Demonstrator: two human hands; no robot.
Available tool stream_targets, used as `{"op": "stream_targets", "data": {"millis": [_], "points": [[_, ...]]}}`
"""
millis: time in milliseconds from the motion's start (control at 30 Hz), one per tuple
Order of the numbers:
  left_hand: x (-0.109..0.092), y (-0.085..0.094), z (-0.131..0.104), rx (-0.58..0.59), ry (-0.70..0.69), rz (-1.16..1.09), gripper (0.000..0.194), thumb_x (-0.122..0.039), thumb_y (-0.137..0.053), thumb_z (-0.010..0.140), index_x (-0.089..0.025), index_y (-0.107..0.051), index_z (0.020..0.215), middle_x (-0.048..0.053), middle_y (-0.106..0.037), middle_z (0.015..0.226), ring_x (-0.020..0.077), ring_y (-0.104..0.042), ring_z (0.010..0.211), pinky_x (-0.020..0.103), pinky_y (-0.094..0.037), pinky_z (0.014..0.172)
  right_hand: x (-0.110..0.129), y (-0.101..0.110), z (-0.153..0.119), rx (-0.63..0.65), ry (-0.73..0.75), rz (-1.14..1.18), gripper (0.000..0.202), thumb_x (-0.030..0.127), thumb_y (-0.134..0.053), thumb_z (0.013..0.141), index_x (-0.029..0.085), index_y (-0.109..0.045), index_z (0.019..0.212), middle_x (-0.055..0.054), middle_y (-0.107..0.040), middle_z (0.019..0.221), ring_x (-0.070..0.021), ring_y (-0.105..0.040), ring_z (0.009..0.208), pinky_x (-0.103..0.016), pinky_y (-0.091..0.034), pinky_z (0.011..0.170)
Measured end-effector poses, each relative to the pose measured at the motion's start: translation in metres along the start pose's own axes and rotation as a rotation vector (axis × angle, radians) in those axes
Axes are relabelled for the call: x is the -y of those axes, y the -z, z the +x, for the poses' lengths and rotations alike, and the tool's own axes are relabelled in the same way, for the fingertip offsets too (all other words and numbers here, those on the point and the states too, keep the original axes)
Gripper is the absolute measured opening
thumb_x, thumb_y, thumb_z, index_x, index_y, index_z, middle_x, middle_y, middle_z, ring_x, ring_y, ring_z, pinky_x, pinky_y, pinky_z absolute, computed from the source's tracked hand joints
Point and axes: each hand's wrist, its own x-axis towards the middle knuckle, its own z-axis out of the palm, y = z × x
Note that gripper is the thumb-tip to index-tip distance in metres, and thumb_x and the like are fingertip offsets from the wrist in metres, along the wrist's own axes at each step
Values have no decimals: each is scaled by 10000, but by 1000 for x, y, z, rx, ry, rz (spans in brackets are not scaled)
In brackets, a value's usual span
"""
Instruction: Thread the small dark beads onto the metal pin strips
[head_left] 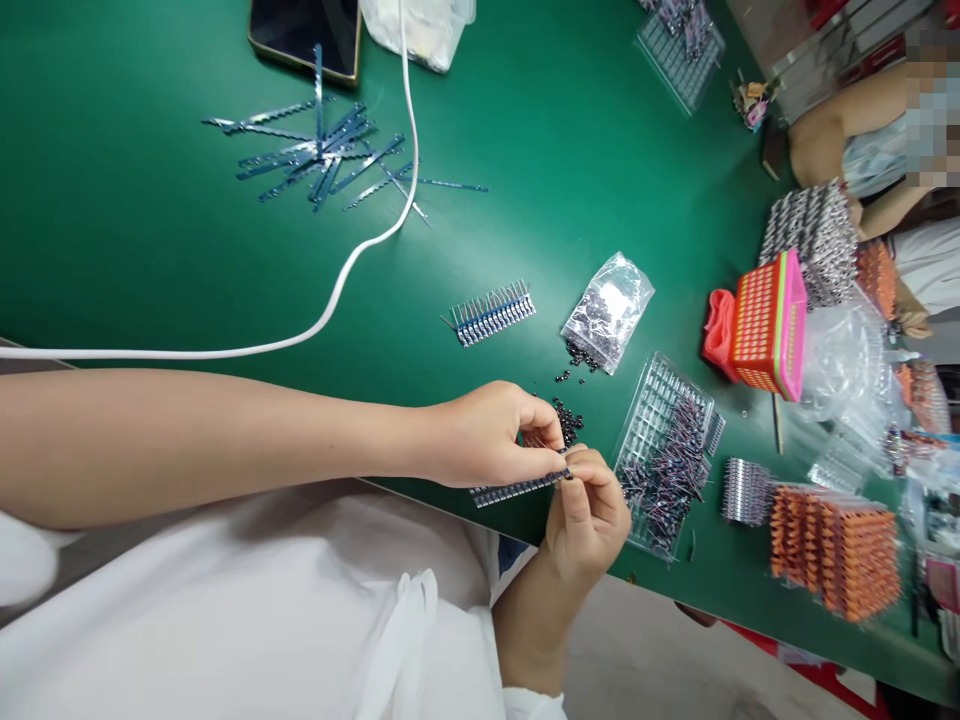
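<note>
My left hand (480,435) reaches in from the left, with thumb and fingers closed on a dark blue component strip (517,491) at the table's front edge. My right hand (589,520) meets it at the strip's right end, thumb and forefinger pinched together. A tiny dark piece shows at those fingertips, too small to name. Just beyond the hands lies a loose pile of small dark beads (568,422). Another blue strip with thin metal pins (493,314) rests farther back. Right of my right hand is a clear compartment tray (649,395) heaped with thin-leaded parts.
A clear plastic bag (609,312) spills beads. Bare blue strips (315,155), a phone (304,35) and a white cable (337,290) are on the left. To the right are an orange basket (757,325) and stacked orange parts (832,550). Another person (832,130) sits at far right.
</note>
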Motion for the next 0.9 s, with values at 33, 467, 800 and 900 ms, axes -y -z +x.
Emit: {"op": "stream_targets", "data": {"millis": [33,467,800,900], "points": [[0,0,0,-1,7,-2,131,-257,-630,789,-145,-678,742,-32,-626,662,65,-456,525,189,-388,547,0,0,0,0,1,-1,47,199,-633,874,220,-671,891,16,-560,732,-158,-556,758,-365,-420,776],[0,1,-2,19,-20,-12,133,-262,-634,801,-141,-686,777,-20,-641,667,83,-533,579,177,-404,544,-2,0,0,-32,58,-28,27,214,-659,863,227,-678,877,15,-581,724,-153,-548,722,-360,-426,729],[-1,2,-2,50,-8,-8,161,-291,-628,827,-147,-698,811,-4,-678,721,105,-585,649,193,-444,597,-1,1,0,-30,51,-34,7,231,-661,863,231,-668,865,15,-560,716,-155,-540,708,-363,-433,711],[-1,2,-1,38,-9,-2,164,-291,-627,827,-146,-702,813,2,-686,739,108,-588,662,196,-448,603,-1,2,-1,-31,45,-52,10,239,-659,864,230,-660,859,15,-553,710,-157,-544,705,-367,-443,707]]}}
